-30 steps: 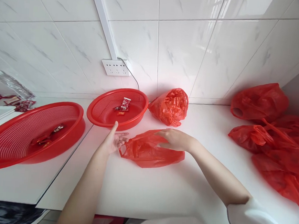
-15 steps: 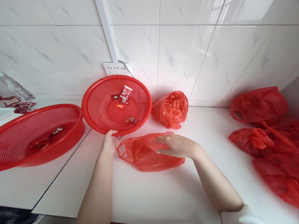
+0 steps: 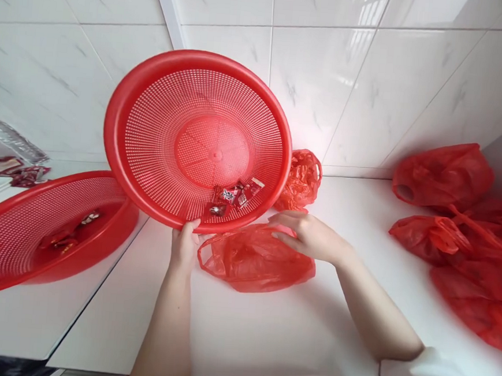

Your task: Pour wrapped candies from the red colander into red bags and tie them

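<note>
Basket (image 3: 207, 132) and bag (image 3: 249, 263) are what this person's hands are busy with. Nearest, on the white counter (image 3: 239, 338), the thin red bag lies limp, one handle loop sticking out to the left. Over its far edge, toward the right end, hovers the right hand (image 3: 312, 236), thumb and fingers spread apart; whether they touch the film I can't tell. Just beyond, the left hand (image 3: 184, 243) pinches the basket's near rim, thumb on top and fingers tucked under. That basket is tipped toward the person, its low rim just above the bag's far side, with a few wrapped sweets (image 3: 228, 195) gathered against the low wall, right of the thumb. To handle it well, I'd say, keep that one-handed pinch firm, because a wide bowl held at one spot could twist. Tilt gently, too: loose sweets might hop the rim. The free fingers would do best keeping the flimsy film spread rather than bunched. Left of it sits another basket (image 3: 102, 251); behind, a crumpled bag (image 3: 301, 180) rests near the tiled wall (image 3: 315, 89).
</note>
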`<state>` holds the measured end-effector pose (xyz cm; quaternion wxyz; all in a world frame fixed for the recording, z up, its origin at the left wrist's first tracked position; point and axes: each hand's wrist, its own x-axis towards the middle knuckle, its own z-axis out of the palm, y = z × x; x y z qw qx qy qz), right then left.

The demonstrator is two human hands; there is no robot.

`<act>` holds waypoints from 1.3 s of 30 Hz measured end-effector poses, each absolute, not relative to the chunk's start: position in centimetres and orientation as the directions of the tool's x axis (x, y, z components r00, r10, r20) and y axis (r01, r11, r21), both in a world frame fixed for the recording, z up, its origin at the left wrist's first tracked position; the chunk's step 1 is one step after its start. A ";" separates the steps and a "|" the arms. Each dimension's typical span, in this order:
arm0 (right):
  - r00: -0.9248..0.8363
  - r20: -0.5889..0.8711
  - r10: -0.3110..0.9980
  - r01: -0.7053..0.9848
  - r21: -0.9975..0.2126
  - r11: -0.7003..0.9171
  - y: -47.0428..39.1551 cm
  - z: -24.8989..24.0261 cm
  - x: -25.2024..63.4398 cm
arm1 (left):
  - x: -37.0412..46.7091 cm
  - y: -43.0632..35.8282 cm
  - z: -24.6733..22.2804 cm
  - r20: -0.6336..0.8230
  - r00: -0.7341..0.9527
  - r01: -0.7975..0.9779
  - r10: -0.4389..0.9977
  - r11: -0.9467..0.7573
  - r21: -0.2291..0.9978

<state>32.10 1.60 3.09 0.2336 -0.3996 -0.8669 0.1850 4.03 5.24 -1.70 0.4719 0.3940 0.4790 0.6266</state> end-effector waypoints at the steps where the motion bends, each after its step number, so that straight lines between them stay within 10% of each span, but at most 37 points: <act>1: -0.560 0.299 0.773 0.607 -0.487 0.628 1.7 3.0 32.0 | 4.3 5.1 -1.7 0.039 -0.234 -0.220 0.972 -0.092 0.971; 11: -0.533 0.335 0.777 0.771 -0.187 0.609 3.8 0.0 30.6 | 6.5 4.5 -2.9 -0.070 0.000 -0.270 0.998 0.067 0.960; 23: -0.549 0.360 0.754 0.528 -0.550 0.647 3.8 0.2 31.4 | 6.5 5.3 -3.7 -0.045 -0.097 -0.324 0.994 0.011 0.946; 39: -0.619 0.356 0.700 0.569 -0.412 0.712 4.2 -2.3 29.2 | 7.1 4.9 -4.8 -0.091 0.057 -0.206 0.994 0.101 0.973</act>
